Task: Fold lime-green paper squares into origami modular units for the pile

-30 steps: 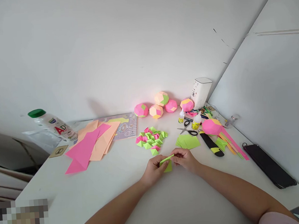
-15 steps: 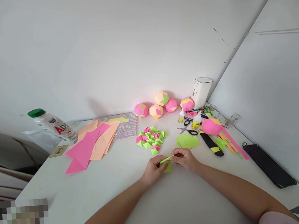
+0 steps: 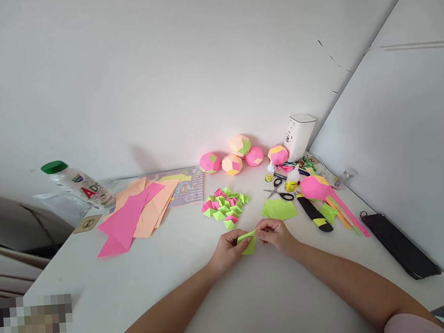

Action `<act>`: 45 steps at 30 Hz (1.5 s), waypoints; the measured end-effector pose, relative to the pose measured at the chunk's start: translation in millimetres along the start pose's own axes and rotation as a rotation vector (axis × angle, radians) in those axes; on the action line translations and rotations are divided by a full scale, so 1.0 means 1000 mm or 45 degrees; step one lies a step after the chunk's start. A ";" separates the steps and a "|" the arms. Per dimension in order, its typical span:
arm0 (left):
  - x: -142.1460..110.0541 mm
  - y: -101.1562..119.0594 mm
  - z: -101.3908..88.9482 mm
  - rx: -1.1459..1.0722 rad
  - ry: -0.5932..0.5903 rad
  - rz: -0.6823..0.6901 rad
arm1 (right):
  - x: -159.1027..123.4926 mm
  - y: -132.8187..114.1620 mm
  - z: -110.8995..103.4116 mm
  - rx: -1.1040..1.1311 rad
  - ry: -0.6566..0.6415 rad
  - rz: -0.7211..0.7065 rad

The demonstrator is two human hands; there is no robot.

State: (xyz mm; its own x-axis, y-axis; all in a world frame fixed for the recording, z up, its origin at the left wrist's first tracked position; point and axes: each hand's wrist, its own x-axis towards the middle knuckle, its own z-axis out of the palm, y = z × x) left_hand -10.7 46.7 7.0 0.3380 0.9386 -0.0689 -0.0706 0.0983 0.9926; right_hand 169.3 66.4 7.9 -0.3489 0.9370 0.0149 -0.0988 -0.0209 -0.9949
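A small green paper square (image 3: pixel 248 247) with its top edge folded over is between my two hands, above the table. My left hand (image 3: pixel 228 252) pinches it from the left, thumb across the front. At the fold's right end, the fingertips of my right hand (image 3: pixel 275 236) pinch the paper. Just beyond my hands lies a pile of folded green and pink paper pieces (image 3: pixel 225 207). A stack of flat green paper squares (image 3: pixel 279 209) lies past my right hand.
Scissors (image 3: pixel 279 190), glue bottles (image 3: pixel 292 179) and a utility knife (image 3: pixel 314 213) lie at the right, near a black phone (image 3: pixel 400 245). Paper balls (image 3: pixel 232 164) line the wall. Pink and peach sheets (image 3: pixel 129 221) and a green-capped bottle (image 3: pixel 82 186) occupy the left.
The paper has tilted slightly, showing more of its front face. My right hand has shifted a little to the right along the fold; the objects on the table have stayed put.
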 end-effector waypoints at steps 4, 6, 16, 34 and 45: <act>0.001 0.001 0.001 -0.125 0.027 -0.061 | 0.000 -0.002 -0.001 -0.026 0.000 -0.003; 0.001 0.000 0.000 -0.138 0.030 -0.075 | -0.001 -0.002 -0.001 -0.032 -0.014 -0.012; 0.001 -0.003 -0.001 0.007 -0.066 0.001 | -0.005 0.002 0.003 -0.188 -0.111 -0.098; 0.002 -0.002 -0.001 0.114 -0.005 0.063 | -0.005 0.010 0.001 -0.261 -0.051 -0.065; 0.001 -0.005 0.001 -0.054 0.043 0.059 | -0.005 0.008 0.001 -0.317 -0.052 -0.075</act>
State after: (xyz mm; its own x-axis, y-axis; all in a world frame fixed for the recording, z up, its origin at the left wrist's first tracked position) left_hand -8.9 47.3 2.4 0.3013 0.9532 -0.0267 -0.1253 0.0674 0.9898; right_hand 169.0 61.1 -0.2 -0.3870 0.9192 0.0730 0.1106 0.1248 -0.9860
